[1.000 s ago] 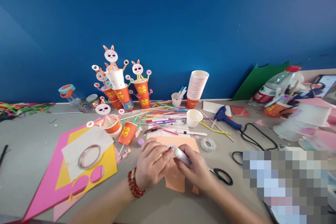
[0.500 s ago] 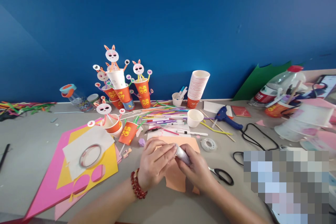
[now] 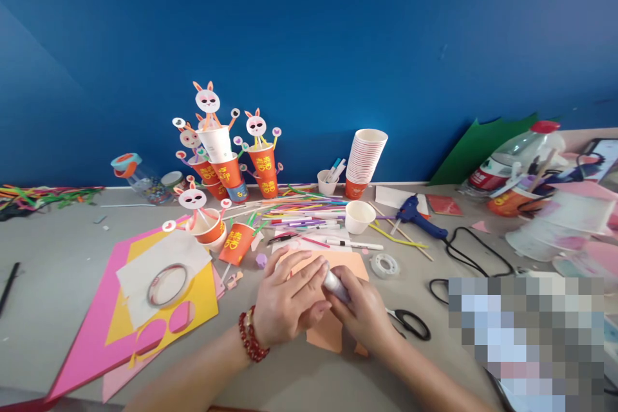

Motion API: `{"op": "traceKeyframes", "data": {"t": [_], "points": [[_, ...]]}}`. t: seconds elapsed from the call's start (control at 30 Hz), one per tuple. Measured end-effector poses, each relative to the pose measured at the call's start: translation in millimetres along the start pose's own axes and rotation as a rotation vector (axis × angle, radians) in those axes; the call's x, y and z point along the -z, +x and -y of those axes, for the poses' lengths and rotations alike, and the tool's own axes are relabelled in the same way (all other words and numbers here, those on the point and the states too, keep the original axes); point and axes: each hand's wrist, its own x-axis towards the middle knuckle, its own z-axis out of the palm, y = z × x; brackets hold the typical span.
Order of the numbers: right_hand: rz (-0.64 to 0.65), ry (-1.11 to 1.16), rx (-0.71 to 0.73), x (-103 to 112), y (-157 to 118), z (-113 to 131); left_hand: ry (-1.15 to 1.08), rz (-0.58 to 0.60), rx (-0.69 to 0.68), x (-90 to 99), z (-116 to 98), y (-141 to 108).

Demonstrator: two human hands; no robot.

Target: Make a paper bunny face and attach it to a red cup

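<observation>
In front of me my right hand (image 3: 363, 314) is wrapped round a short, thick white tube that looks like a glue stick (image 3: 335, 284), tilted with its end toward the left. My left hand (image 3: 288, 302), with a red bead bracelet at the wrist, meets that end with its fingertips. Its fingers are stretched and the thumb is apart from them; whatever lies under the palm is hidden. Beneath both hands lies orange paper (image 3: 324, 336), partly covered. Black-handled scissors (image 3: 412, 324) rest just right of my right hand.
Paper cups with rabbit figures (image 3: 263, 164) stand at the back left. Coloured sheets (image 3: 99, 309) with a tape roll (image 3: 167, 286) lie left. A cup stack (image 3: 367, 154), pens, a tape dispenser (image 3: 385, 265) and a blue glue gun (image 3: 419, 219) sit behind and right.
My left thumb has moved away from the fingers, which have spread a little. The tube stays in my right hand, nearly in the same place.
</observation>
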Motion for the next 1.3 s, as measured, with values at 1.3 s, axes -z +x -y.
{"op": "traceKeyframes", "data": {"t": [1.3], "points": [[0.024, -0.123, -0.015, -3.4, -0.4, -6.3, 0.077, 0.114, -0.032, 0.4, 3.8, -3.1]]}}
